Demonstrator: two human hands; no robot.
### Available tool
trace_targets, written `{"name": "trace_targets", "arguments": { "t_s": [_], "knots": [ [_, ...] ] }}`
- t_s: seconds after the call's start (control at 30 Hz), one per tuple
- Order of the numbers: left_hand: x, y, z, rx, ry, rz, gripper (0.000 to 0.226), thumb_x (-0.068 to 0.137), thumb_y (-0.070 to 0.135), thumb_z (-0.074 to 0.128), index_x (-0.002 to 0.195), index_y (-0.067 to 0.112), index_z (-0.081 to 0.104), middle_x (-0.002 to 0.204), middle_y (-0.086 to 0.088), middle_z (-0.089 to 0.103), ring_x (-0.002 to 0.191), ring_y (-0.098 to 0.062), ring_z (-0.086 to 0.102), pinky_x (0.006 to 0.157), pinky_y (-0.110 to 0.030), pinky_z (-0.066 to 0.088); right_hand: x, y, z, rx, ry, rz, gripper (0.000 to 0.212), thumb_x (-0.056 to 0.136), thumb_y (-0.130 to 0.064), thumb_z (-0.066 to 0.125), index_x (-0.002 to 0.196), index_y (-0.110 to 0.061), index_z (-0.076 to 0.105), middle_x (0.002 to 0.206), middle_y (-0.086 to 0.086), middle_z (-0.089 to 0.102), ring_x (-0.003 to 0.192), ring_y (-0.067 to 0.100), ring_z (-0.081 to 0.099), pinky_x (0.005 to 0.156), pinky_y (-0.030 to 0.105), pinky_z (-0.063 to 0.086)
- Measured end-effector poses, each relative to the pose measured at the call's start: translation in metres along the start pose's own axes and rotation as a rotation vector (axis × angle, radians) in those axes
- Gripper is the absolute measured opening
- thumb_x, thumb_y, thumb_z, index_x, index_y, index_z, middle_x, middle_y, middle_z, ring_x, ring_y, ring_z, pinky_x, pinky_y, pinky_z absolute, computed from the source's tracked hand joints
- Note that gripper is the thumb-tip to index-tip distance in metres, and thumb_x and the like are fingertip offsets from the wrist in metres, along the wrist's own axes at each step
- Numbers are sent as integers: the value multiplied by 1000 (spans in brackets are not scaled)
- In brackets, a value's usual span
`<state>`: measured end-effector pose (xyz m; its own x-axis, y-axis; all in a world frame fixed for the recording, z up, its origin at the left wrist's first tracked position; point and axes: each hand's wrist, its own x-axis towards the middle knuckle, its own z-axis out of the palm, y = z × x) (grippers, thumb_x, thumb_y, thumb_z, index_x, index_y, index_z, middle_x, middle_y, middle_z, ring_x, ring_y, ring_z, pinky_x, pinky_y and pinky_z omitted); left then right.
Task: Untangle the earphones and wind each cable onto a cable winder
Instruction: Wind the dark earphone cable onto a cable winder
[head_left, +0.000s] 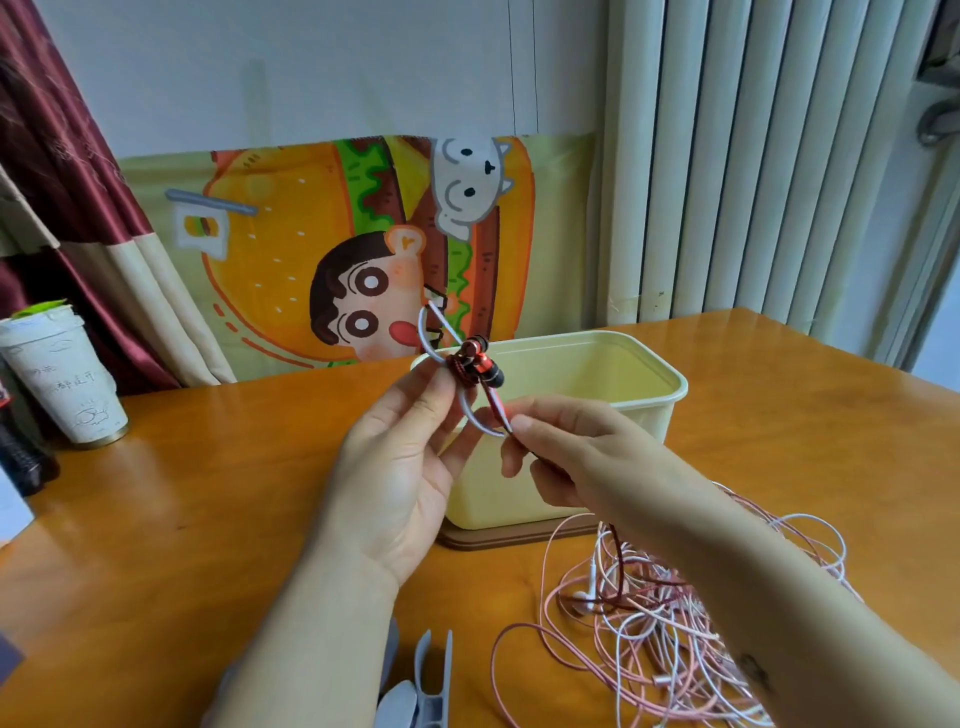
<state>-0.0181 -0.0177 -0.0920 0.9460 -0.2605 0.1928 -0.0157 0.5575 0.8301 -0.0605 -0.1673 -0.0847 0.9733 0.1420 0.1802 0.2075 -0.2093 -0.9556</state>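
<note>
Your left hand pinches the winder aloft, steady, so your right hand, pinching the red cable by its tail, can tuck it in, pink tangle waiting near right on the worktop.

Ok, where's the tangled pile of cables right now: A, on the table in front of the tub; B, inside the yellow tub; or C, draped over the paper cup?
A: the pink and white tangle lies on the table, in front of the tub, not inside it.
</note>
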Motion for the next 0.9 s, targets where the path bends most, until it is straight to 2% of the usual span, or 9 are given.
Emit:
{"name": "trace_targets", "arguments": {
  "t_s": [0.07, 0.13, 0.27, 0.37, 0.5, 0.57, 0.63, 0.77, 0.9],
  "knots": [
    [0, -1, 0, -45, 59, 41, 29, 81, 17, 59, 109, 14, 65, 104, -3, 71, 88, -10, 68, 75, -23, 58, -2, -2, -1, -97, -19, 13, 23, 100, -17, 44, 98, -17, 67, 61, -12, 58, 46, 4, 34, 44, 14, 27],
    [1, -1, 1, -41, 108, 85, 22, 86, 13, 57, 106, 15, 65, 99, -2, 72, 86, -10, 67, 74, -22, 58, -3, -5, -2, -177, 3, -6, 21, 98, -21, 49, 99, -21, 70, 64, -11, 60, 48, 4, 37, 45, 15, 30],
    [1, -3, 0, 60, 153, 147, 16, 94, 10, 53, 104, 17, 64, 97, -1, 72, 85, -9, 68, 72, -21, 56, -7, -14, 0, -334, 100, -111, 20, 94, -25, 54, 98, -19, 73, 65, -12, 60, 50, -5, 51, 47, 7, 35],
    [-1, -5, 1, 218, 111, 191, 16, 95, 10, 53, 105, 18, 63, 98, 1, 73, 86, -8, 70, 72, -20, 55, -11, -21, 0, -429, 173, -189, 19, 92, -31, 56, 92, -21, 72, 64, -9, 61, 52, -7, 51, 48, 8, 36],
    [-3, -9, 0, 613, 52, 250, 18, 93, 18, 60, 106, 29, 64, 103, 7, 73, 98, -11, 69, 85, -29, 54, -14, -26, -8, -425, 248, -221, 20, 88, -36, 59, 74, -23, 67, 52, -12, 56, 45, -2, 46, 43, 9, 31],
    [-5, -10, 3, 777, 7, 250, 17, 92, 20, 62, 100, 35, 63, 101, 13, 71, 99, -7, 66, 84, -21, 51, -14, -27, -13, -417, 271, -231, 25, 87, -36, 59, 65, -25, 62, 44, -16, 50, 41, 0, 43, 42, 9, 29],
    [-8, -12, 7, 904, -38, 239, 16, 91, 22, 63, 97, 37, 63, 98, 18, 70, 97, 0, 63, 78, -12, 48, -14, -27, -20, -413, 324, -239, 27, 86, -38, 61, 62, -23, 62, 44, -12, 48, 41, 1, 40, 42, 10, 29],
    [-11, -13, 9, 947, -145, 190, 14, 89, 26, 66, 97, 37, 65, 93, 22, 70, 94, 0, 63, 88, -28, 51, -11, -26, -33, -407, 446, -271, 29, 78, -45, 62, 66, -18, 65, 53, 4, 52, 46, 3, 40, 44, 13, 31],
    [-13, -10, 11, 879, -232, 151, 19, 88, 20, 66, 94, 38, 65, 95, 19, 71, 93, -4, 66, 90, -30, 52, -12, -24, -39, -373, 503, -279, 32, 73, -49, 60, 65, -18, 64, 51, -8, 50, 46, 0, 42, 44, 8, 32]
  ]
}}
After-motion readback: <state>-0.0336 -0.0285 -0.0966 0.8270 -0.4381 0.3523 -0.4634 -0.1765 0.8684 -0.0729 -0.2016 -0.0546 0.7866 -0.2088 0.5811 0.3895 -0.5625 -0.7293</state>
